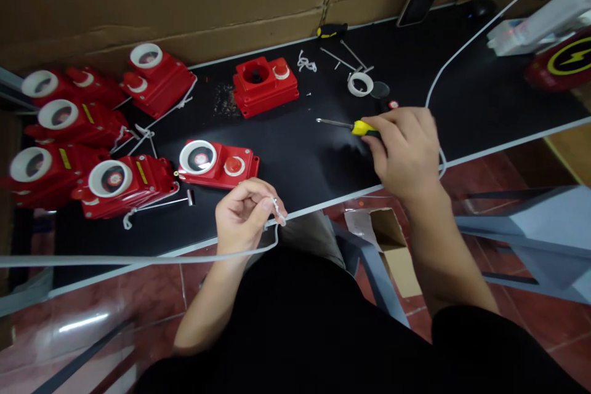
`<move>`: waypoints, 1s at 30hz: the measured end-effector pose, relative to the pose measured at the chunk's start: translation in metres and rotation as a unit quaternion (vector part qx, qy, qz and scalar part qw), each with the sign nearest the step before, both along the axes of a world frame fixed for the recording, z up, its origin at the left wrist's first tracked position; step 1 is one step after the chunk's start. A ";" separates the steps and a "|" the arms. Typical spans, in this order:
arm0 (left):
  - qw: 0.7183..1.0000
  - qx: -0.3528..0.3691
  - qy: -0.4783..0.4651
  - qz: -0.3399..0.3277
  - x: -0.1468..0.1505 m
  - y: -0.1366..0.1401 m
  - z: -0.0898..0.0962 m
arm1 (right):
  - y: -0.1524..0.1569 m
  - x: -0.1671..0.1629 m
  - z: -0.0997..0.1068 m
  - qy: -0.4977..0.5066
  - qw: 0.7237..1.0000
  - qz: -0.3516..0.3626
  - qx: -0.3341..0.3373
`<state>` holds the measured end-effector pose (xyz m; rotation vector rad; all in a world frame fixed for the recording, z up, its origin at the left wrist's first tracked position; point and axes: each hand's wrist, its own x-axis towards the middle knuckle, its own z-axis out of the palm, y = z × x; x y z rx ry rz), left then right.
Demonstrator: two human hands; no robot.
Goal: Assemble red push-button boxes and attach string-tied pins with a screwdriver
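Between the thumb and fingers of my left hand (244, 212) is a short piece of knotted white cord (278, 209), held over the table's front edge. Just behind that hand lies a red call-point box (219, 163) with a white-ringed round window and a red button. My right hand (401, 148) is closed around the yellow handle of a screwdriver (339, 124), its shaft pointing left above the black table. Further back, another red box (265, 86) has an open round hole in place of a ring and window.
Several red boxes with white rings crowd the left, among them one (122, 184) with a small hammer (190, 197). Back right are loose cord (306, 62), metal hammers (355, 61), a white ring (360, 84) and a clear disc (380, 90). A white cable (138, 260) crosses the front.
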<state>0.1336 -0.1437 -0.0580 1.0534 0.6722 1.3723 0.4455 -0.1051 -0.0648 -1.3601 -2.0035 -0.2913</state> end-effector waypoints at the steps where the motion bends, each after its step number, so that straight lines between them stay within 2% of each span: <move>1: 1.000 0.000 -0.002 0.001 0.000 -0.001 0.000 | -0.010 -0.007 0.007 0.021 0.999 0.029 0.007; 5: 1.000 -0.008 0.009 0.005 -0.001 -0.003 0.001 | -0.049 -0.035 0.030 0.111 0.976 0.179 -0.050; 7: 1.000 -0.007 0.017 0.003 0.000 -0.003 0.002 | -0.061 -0.042 0.032 0.143 0.962 0.215 -0.083; 12: 1.000 -0.002 0.028 -0.011 -0.001 -0.005 0.001 | -0.066 -0.046 0.021 0.195 0.949 0.221 -0.110; 17: 0.999 -0.009 0.041 -0.011 -0.003 -0.006 0.002 | -0.065 -0.050 0.013 0.203 0.940 0.246 -0.123; 23: 0.999 -0.009 0.047 -0.001 -0.002 -0.005 0.004 | -0.066 -0.053 0.013 0.197 0.943 0.245 -0.111; 30: 0.997 0.017 0.071 0.030 -0.001 -0.010 0.004 | -0.068 -0.049 0.011 0.160 0.956 0.238 -0.062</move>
